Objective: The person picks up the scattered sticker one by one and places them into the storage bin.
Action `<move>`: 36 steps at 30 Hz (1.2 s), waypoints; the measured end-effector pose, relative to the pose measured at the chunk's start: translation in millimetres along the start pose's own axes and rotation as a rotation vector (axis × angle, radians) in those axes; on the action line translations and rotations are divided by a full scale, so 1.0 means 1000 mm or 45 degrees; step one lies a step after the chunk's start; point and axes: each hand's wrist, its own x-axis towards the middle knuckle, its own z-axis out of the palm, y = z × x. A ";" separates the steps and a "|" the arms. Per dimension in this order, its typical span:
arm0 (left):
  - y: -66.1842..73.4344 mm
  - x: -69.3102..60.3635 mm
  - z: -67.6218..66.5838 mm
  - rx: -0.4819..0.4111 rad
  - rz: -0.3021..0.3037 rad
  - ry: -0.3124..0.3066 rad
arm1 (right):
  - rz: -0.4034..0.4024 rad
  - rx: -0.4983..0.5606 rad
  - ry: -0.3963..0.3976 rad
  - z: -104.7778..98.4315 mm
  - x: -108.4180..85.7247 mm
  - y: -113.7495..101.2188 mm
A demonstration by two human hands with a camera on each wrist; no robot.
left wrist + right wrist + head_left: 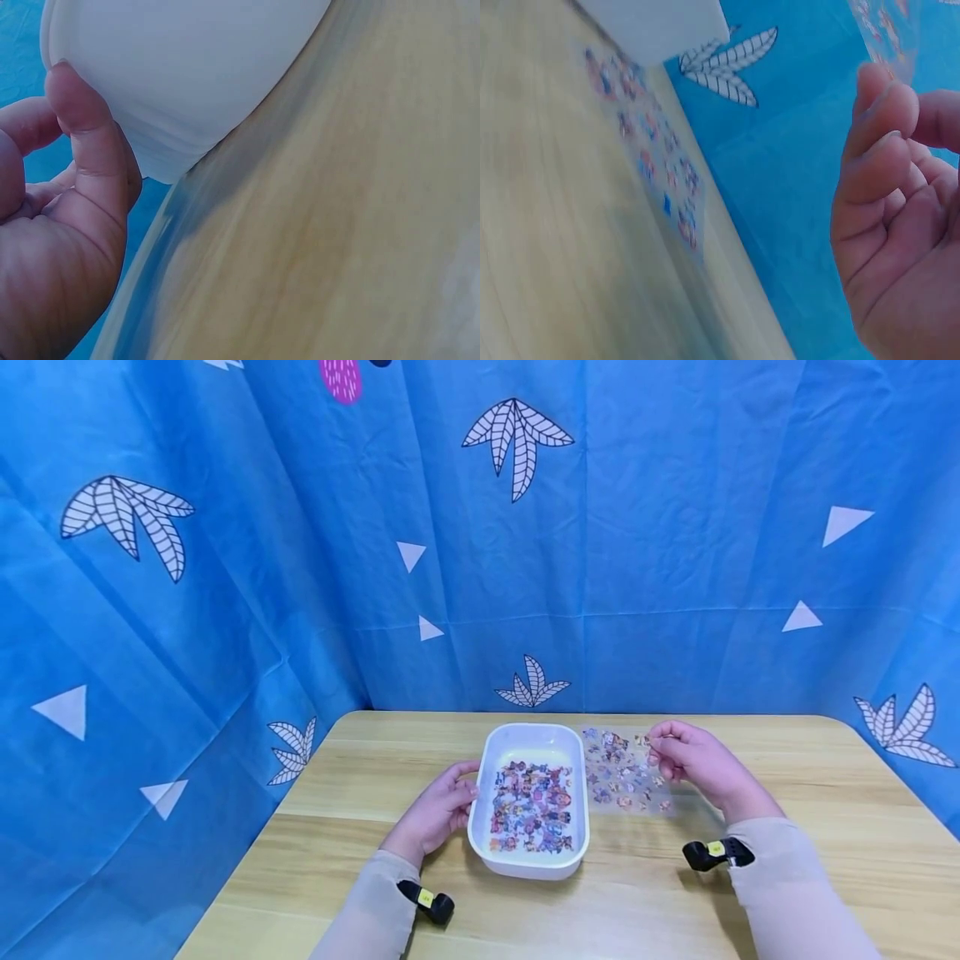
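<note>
A white plastic tray (528, 870), rectangular with rounded corners, contains many small colourful cartoon-figure stickers (531, 810). My left hand (437, 810) holds the tray at its left side, with a digit against the rim in the left wrist view. To the tray's right, my right hand (693, 764) pinches a clear sticker sheet (889, 34) between thumb and fingertips, raised above the table. Under it, another transparent sheet with printed figures (649, 142) lies on the table beside the tray. In the head view the two sheets overlap, so their edges are hard to separate.
The light wooden table (360, 852) has rounded far corners. A blue curtain (660, 527) with white leaf and triangle prints hangs behind it and along the left. Each wrist wears a black strap with a small camera (705, 856).
</note>
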 end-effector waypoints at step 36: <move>-0.001 0.001 0.000 -0.012 -0.012 0.017 | 0.059 0.286 -0.061 0.066 0.015 -0.010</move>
